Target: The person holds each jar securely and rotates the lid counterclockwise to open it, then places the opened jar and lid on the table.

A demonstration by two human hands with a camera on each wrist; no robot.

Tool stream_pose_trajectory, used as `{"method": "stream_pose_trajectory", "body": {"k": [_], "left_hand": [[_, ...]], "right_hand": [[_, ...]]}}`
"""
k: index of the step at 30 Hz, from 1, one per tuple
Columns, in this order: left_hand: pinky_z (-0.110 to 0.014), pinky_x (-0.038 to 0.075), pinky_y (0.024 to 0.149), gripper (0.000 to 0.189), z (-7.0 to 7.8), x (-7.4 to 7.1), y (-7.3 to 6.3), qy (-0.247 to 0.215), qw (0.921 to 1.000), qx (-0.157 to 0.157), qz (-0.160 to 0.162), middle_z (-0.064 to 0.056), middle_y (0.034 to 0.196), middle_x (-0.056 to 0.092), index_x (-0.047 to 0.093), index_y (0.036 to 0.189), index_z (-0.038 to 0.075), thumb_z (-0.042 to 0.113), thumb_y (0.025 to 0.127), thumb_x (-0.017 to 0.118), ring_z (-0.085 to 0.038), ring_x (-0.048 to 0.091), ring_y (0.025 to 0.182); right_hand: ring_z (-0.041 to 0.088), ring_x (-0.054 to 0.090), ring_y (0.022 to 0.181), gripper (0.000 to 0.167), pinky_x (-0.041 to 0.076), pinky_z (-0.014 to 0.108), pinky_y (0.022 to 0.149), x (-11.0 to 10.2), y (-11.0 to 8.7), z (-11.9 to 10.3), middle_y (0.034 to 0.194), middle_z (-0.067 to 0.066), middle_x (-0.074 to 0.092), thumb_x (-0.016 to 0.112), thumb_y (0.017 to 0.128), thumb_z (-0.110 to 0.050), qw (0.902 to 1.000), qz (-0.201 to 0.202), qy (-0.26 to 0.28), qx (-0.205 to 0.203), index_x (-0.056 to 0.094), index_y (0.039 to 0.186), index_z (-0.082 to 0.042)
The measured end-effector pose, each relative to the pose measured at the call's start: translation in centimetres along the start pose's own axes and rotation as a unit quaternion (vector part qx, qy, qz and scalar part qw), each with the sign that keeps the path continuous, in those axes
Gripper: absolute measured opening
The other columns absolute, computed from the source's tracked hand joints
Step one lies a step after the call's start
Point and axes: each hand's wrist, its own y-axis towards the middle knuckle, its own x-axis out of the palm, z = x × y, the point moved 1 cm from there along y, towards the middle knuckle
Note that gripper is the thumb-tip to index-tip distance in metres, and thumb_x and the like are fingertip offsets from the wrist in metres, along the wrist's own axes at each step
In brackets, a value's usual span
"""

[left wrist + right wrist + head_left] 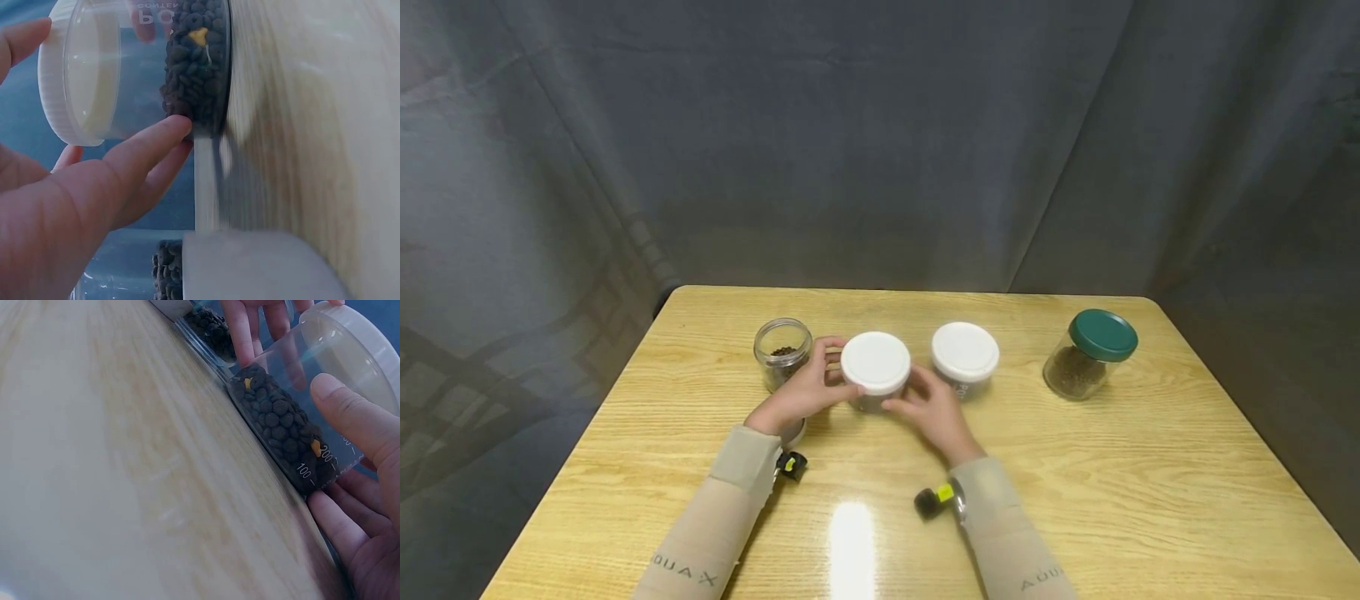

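Left hand [805, 388] and right hand [931, 410] both grip white-lidded clear tub [875, 369] of dark pellets, fingers curled around it, standing on wooden surface [1075, 475].

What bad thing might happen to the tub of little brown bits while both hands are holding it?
The white-lidded tub sits between the left hand and right hand, with jars crowding it. The open glass jar stands right behind the left hand, so a nudge might tip it and spill its pellets. The second white-lidded tub stands just beyond the right hand and might get bumped. If the lid is loose, the brown pellets might scatter.
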Motion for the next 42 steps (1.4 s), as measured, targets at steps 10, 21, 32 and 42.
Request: {"method": "stream_pose_trajectory", "body": {"k": [10, 21, 32, 42], "left_hand": [[-0.05, 0.038, 0.116, 0.088, -0.02, 0.3, 0.19, 0.018, 0.9998, 0.004, 0.005, -0.023, 0.153, 0.035, 0.013, 0.151, 0.009, 0.015, 0.091, 0.076, -0.037, 0.045, 0.139], [-0.051, 0.037, 0.116, 0.1, 0.28, 0.61, 0.02, 0.03, 0.9995, -0.004, -0.002, -0.018, 0.159, 0.031, 0.011, 0.162, 0.015, 0.022, 0.09, 0.08, -0.037, 0.042, 0.141], [-0.044, 0.042, 0.114, 0.088, 0.42, 0.65, -0.01, 0.004, 0.9999, -0.001, 0.014, -0.024, 0.153, 0.034, 0.017, 0.151, 0.008, 0.011, 0.088, 0.079, -0.039, 0.045, 0.138], [-0.048, 0.041, 0.113, 0.074, 0.45, 0.45, -0.15, 0.002, 0.9998, -0.009, 0.019, -0.03, 0.153, 0.036, 0.021, 0.138, 0.003, 0.012, 0.09, 0.077, -0.041, 0.044, 0.14]], "right_hand": [[0.032, 0.054, 0.133, 0.079, 0.052, 0.033, 0.102, 0.01, 0.03, -0.12, 0.146, 0.016, 0.055, 0.09, 0.073, -0.016, 1.0, 0.0, -0.004, -0.004, 0.055, 0.144, -0.01], [0.03, 0.055, 0.132, 0.078, 0.052, 0.031, 0.102, -0.01, 0.11, 0.17, 0.146, 0.014, 0.055, 0.09, 0.074, -0.018, 1.0, -0.001, -0.008, 0.0, 0.055, 0.144, -0.012], [0.03, 0.055, 0.132, 0.079, 0.052, 0.03, 0.101, -0.02, 0.04, 0.25, 0.146, 0.014, 0.055, 0.091, 0.073, -0.018, 1.0, -0.002, -0.004, 0.002, 0.056, 0.143, -0.013], [0.029, 0.054, 0.133, 0.077, 0.052, 0.029, 0.101, -0.06, 0.14, 0.36, 0.145, 0.012, 0.056, 0.091, 0.073, -0.019, 1.0, -0.004, 0.001, -0.007, 0.057, 0.142, -0.014]]}}
